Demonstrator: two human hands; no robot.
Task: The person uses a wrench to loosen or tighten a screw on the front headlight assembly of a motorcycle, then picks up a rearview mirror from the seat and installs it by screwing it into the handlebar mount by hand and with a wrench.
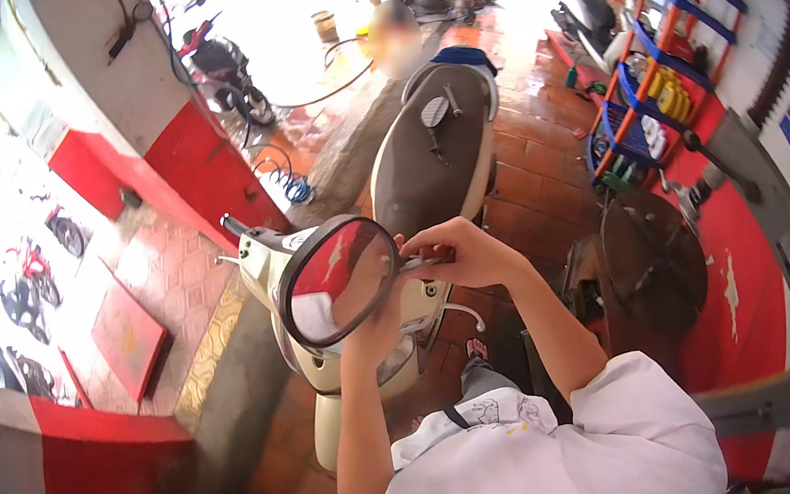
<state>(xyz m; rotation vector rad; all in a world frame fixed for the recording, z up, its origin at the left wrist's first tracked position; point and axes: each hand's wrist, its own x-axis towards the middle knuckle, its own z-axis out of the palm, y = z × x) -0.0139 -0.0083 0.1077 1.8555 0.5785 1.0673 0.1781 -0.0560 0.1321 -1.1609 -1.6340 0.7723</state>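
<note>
Far left: red-and-white wall (144, 110) with a motorbike poster (15, 270) lower down. Centre-left: round rear-view mirror (339, 280), black-rimmed, held up over the handlebar of a cream scooter (330, 357). Behind the glass, left hand (380, 320) mostly hidden, apparently closed on the mirror's back; grip unclear. Just right of the rim, right hand (456, 250) pinched shut on the mirror's stem. Beyond, brown scooter seat (437, 150). Far right: orange-and-blue rack (654, 79) of bottles.
</note>
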